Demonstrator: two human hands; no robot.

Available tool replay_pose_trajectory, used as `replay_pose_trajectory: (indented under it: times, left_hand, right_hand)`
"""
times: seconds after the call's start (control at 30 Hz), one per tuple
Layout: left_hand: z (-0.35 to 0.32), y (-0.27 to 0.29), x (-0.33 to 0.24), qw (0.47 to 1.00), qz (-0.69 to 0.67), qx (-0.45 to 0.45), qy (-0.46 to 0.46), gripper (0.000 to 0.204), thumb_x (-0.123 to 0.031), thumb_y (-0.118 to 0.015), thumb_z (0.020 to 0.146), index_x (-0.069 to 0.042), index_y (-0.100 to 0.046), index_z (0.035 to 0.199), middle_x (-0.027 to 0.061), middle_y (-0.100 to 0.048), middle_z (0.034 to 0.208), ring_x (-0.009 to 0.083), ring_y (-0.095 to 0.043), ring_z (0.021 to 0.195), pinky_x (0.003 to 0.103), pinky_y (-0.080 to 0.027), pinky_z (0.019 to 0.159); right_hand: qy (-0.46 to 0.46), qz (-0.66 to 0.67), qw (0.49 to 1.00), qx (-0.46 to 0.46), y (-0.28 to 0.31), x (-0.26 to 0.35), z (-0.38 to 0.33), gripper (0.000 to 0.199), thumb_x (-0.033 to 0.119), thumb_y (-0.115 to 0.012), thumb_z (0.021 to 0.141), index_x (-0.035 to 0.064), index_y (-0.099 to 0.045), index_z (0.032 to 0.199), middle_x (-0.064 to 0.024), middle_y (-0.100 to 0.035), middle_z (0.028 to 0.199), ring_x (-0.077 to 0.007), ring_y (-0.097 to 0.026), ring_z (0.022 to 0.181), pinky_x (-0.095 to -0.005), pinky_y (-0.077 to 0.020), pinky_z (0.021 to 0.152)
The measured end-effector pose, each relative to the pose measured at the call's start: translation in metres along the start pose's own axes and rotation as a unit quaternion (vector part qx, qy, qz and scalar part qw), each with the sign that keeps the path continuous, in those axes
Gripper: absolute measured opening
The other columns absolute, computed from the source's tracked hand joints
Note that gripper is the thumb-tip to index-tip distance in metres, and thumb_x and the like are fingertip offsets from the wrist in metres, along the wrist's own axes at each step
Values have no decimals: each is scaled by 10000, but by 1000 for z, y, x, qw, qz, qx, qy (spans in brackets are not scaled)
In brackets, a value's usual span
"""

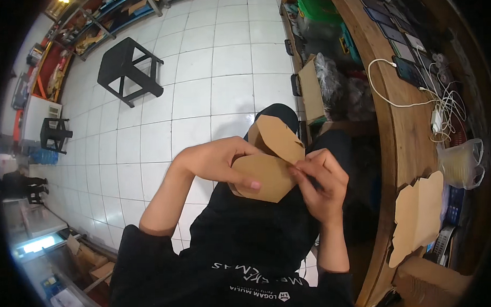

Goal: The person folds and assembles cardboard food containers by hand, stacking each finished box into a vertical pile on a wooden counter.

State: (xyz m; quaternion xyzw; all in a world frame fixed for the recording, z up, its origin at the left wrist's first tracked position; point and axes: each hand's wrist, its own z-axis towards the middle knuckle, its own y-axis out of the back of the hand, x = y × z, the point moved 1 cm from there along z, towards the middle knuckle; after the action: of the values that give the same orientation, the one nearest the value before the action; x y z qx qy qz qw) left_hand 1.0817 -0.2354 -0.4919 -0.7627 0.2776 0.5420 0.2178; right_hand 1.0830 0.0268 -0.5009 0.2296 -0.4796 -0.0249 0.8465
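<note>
A brown paperboard box [267,175], partly folded, rests above my lap. My left hand [216,160] grips it from the left, with the thumb pressed flat on the near panel and the other fingers hidden behind the board. On the far side a second panel [280,135] stands up at a slant, with small cut slots along its right edge. The thumb and fingers of my right hand [322,182] are closed in a pinch on the lower right corner of that panel, where it meets the near one.
A flat brown paperboard blank [418,218] lies on the wooden counter [387,121] at my right. Phones [407,69], tangled white cables [441,111] and a clear plastic bag [462,165] are there too. Black stools [125,71] stand on the white tiles, left.
</note>
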Motion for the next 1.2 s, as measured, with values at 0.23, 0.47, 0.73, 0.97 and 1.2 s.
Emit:
replay_pose_trajectory:
  times: [0.23, 0.47, 0.73, 0.97, 1.2]
  left_hand:
    - [12, -14, 17, 990, -124, -34, -52, 492, -188, -832, 936, 7, -644, 1346, 82, -726, 1222, 116, -652, 1111, 296, -531, 952]
    - [44, -50, 27, 929, -158, -312, -125, 378, -157, -732, 1024, 2, -617, 1348, 41, -714, 1169, 106, -638, 1017, 283, -534, 882]
    - [47, -58, 18, 893, -209, -375, -136, 402, -158, -716, 1032, 35, -590, 1361, 77, -702, 1224, 134, -651, 1114, 308, -549, 952]
    - [30, -62, -2, 935, -146, -268, -179, 391, -101, -753, 989, 20, -626, 1339, 84, -717, 1218, 149, -664, 1114, 316, -557, 947]
    - [32, -59, 0, 930, 52, -270, -244, 283, -50, -776, 942, -15, -720, 1216, 75, -756, 1171, 162, -707, 1077, 322, -580, 901]
  right_hand:
    - [160, -128, 975, 82, 2, 4, 11, 380, 60, -851, 734, 92, -795, 1109, -19, -590, 908, -233, -595, 865, -376, -479, 755]
    - [-130, 81, 986, -71, -31, -25, 3, 181, 97, -884, 845, -18, -746, 833, -32, -477, 881, -159, -476, 828, -290, -415, 727]
    - [-114, 94, 973, -176, -46, -19, 13, 239, -21, -768, 876, -33, -577, 732, -62, -479, 881, -161, -482, 833, -297, -425, 745]
    - [-48, 8, 992, -118, -19, 5, 17, 234, 67, -823, 895, -15, -613, 830, -82, -505, 927, -194, -504, 827, -309, -438, 737]
    - [25, 14, 997, -76, -9, -7, 15, 335, 42, -878, 836, 18, -632, 1062, -92, -558, 971, -170, -536, 792, -287, -465, 691]
